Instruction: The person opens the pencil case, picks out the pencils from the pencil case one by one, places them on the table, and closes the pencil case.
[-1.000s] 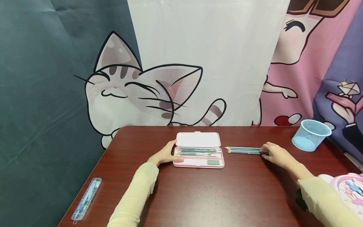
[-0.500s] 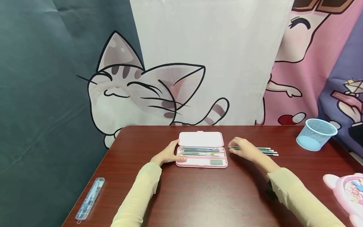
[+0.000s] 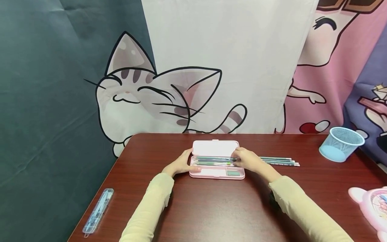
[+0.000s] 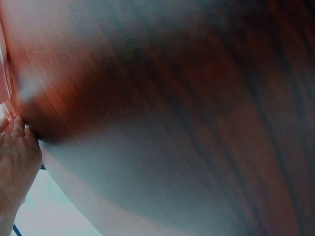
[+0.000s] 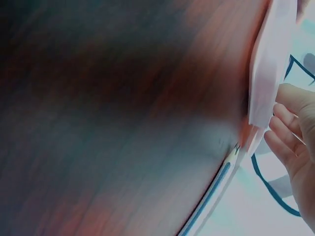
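Note:
An open pink pencil case (image 3: 215,148) lies on the table, with several pencils (image 3: 210,159) and a green block (image 3: 233,173) in its tray. My left hand (image 3: 178,165) grips its left end, thumb on the front edge; the left wrist view shows this hand (image 4: 17,167) at the far left. Over the tray's right end, my right hand (image 3: 249,160) has its fingertips at the pencil ends. In the right wrist view this hand (image 5: 300,132) has loosely bent fingers beside the case (image 5: 270,64); some fingertips are hidden. Several pencils (image 3: 281,162) lie right of the case, partly behind my right hand.
A blue mesh holder (image 3: 340,146) stands at the back right. A pink item with rounded ears (image 3: 370,203) is at the right edge. A slim clear case (image 3: 98,211) lies at the front left. Printed curtains (image 3: 260,67) hang behind the table.
My right hand has moved left from the far end of the table pencils, past their tips, to the case. My left hand still holds the case's left end. The head view has shifted slightly.

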A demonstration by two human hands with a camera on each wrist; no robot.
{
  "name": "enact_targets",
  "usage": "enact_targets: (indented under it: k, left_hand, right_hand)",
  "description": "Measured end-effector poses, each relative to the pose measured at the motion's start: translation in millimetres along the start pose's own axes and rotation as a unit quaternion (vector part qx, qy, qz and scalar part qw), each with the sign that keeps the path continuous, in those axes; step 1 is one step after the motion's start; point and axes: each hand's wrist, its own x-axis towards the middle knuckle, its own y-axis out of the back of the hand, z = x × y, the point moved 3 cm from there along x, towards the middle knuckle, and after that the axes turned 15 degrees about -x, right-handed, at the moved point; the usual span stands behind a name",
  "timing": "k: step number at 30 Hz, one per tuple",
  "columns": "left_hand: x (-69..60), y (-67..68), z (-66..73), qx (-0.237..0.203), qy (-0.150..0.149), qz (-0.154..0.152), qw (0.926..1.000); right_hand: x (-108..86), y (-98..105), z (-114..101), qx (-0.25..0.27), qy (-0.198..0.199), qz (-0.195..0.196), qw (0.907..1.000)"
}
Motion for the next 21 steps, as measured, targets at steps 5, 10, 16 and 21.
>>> enact_targets:
  k: [5, 10, 16, 21]
  left_hand:
    - [-0.4, 0.1, 0.6, -0.006, -0.002, 0.001, 1.0]
    - [0.1, -1.2, 2.0, -0.009, -0.007, 0.002, 0.9999]
    - [1.4, -2.0, 1.5, -0.008, -0.008, 0.003, 0.9999]
    - [0.6, -1.3, -0.3, -0.012, -0.003, 0.005, 0.9999]
  right_hand:
    - [5.2, -2.5, -6.8, -0.063, 0.042, 0.048, 0.996]
    - [6.0, -1.3, -7.2, -0.073, 0.039, 0.053, 0.9951]
    - [2.2, 1.9, 0.1, 0.003, -0.004, 0.031, 0.9995]
    - [-2.6, 3.8, 9.5, 0.04, 0.001, 0.06, 0.9974]
